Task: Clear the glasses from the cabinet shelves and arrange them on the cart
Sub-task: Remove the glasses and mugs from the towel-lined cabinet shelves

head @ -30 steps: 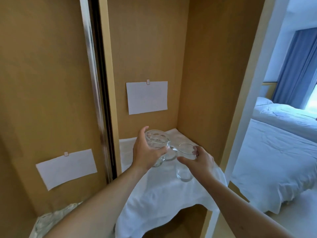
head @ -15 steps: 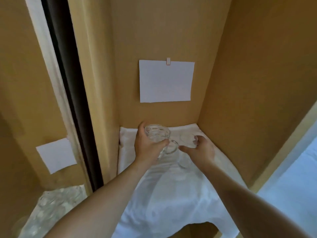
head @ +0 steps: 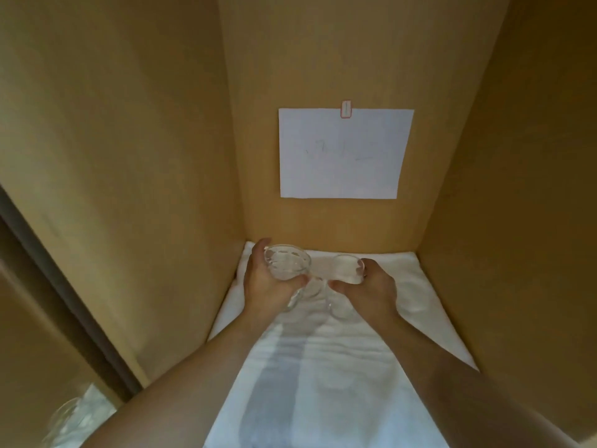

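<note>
Left hand (head: 268,286) gripping a glass mug (head: 287,265), right hand (head: 371,291) gripping a glass (head: 347,270), both near the shelf's (head: 429,318) back edge

A white sheet of paper (head: 345,153) hangs clipped above a white cloth (head: 326,383).

Both forearms stretched forward, side by side; left hand (head: 262,286) curled round a glass mug (head: 287,266), right hand (head: 371,291) pinching a plain glass (head: 346,270) by its rim
</note>
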Demonstrator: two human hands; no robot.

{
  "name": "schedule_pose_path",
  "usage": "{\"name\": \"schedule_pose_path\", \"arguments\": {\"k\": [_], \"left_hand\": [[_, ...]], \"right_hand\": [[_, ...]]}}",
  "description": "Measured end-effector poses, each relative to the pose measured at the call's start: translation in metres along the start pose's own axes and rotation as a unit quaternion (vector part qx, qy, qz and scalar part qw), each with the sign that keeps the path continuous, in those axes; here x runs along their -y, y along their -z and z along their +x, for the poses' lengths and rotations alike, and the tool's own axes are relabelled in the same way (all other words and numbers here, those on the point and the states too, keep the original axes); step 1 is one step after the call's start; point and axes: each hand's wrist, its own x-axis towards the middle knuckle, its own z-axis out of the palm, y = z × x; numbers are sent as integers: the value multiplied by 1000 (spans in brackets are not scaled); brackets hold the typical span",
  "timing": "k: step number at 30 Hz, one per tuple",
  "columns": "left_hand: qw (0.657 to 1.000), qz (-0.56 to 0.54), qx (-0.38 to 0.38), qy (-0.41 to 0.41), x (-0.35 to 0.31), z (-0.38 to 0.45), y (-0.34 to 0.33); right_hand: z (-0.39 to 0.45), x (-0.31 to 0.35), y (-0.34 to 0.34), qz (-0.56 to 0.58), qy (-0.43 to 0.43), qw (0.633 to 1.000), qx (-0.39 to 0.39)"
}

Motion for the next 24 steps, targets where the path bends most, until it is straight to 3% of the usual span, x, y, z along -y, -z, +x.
{"name": "schedule_pose_path", "arguments": {"k": [6, 12, 16, 18, 20, 24], "left_hand": [[998, 45, -33, 23, 28, -7, -2], [995, 91, -19, 33, 56, -3, -5], [992, 87, -8, 92, 76, -1, -7], [985, 129, 45, 109, 89, 6, -4], [973, 115, 82, 185, 95, 12, -1], [964, 173, 76, 185, 87, 17, 1]], "right_hand": [[11, -19, -14, 8, -5, 998, 54], [18, -32, -28, 48, -4, 998, 51], [21, -39, -35, 95, -66, 987, 110], [23, -40, -37, 117, -95, 980, 128], [24, -39, -38, 132, -120, 972, 150], [24, -33, -39, 113, -167, 952, 228]]}}
